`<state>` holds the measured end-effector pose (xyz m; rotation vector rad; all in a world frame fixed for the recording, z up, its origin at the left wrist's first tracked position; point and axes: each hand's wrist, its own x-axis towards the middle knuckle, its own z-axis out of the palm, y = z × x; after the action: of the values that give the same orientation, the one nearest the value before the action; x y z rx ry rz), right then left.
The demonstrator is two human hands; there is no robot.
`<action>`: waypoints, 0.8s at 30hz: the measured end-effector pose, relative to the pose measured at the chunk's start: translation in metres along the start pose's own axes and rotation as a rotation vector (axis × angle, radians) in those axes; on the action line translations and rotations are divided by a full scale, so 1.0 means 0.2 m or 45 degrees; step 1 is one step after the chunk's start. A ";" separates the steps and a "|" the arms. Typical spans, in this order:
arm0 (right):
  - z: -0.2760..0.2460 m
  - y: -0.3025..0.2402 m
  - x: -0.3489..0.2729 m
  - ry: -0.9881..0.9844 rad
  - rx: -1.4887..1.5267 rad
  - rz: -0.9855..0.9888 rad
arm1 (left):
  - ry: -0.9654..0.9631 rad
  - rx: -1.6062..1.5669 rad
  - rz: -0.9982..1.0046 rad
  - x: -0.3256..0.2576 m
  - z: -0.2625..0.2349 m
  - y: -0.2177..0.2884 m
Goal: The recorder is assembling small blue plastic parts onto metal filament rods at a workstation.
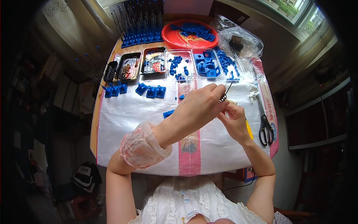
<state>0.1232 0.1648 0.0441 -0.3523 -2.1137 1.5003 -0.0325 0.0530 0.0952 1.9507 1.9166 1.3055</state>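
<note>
My left hand (207, 100) reaches across the middle of the table with its fingers pinched on a dark coiled spring (223, 98). A thin dark rod (229, 87) sticks up from the same spot. My right hand (234, 116) is closed just beside it, its thumb and fingertips meeting at the spring's lower end; the fingers partly hide what each hand grips. Under my left forearm lies a blue plastic piece (168, 113). A yellow handle (249, 130) shows beside my right wrist.
Trays of small parts line the far side, including a clear tray of blue pieces (222, 67) and a black tray (119, 74). Behind them are a red basin (164, 34) and a rack of upright springs (140, 39). Scissors (266, 130) lie right; blue blocks (151, 91) sit left.
</note>
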 end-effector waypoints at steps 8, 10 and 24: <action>-0.07 0.02 -0.02 0.138 0.039 0.048 | 0.062 -0.088 -0.094 -0.16 -0.04 -0.03; -0.07 -0.02 -0.02 0.207 0.120 0.064 | -0.077 0.241 -0.091 -0.30 -0.02 -0.11; -0.09 0.05 -0.07 0.280 0.229 0.033 | -0.300 0.665 -0.106 -0.44 0.16 -0.20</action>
<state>0.1440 0.1749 0.0358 -0.4572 -1.7962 1.5750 -0.0290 0.0002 0.0078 2.0843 2.3436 0.5493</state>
